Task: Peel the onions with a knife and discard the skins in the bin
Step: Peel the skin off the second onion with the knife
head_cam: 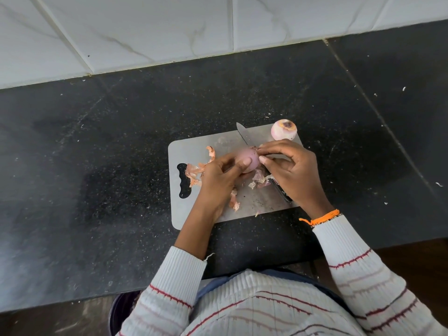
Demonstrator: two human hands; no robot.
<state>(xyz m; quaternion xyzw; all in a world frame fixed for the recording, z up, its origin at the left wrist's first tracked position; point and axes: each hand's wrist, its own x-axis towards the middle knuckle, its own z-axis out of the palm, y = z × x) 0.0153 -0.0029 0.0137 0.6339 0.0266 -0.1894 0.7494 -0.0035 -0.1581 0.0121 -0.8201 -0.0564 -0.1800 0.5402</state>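
My left hand (219, 177) grips a pale pink onion (248, 157) just above the grey cutting board (191, 151). My right hand (291, 168) pinches a bit of skin at the onion's right end. Under my right hand, a knife (244, 135) lies on the board, blade tip pointing to the far left and dark handle partly hidden. A peeled onion (284, 129) sits at the board's far right corner. Loose orange and purple skins (196, 170) lie scattered on the board.
The board lies on a black speckled stone counter (97, 166) backed by white marble wall tiles (145, 32). A dark bin (121, 311) shows below the counter's near edge, at my left. Small skin flecks dot the counter.
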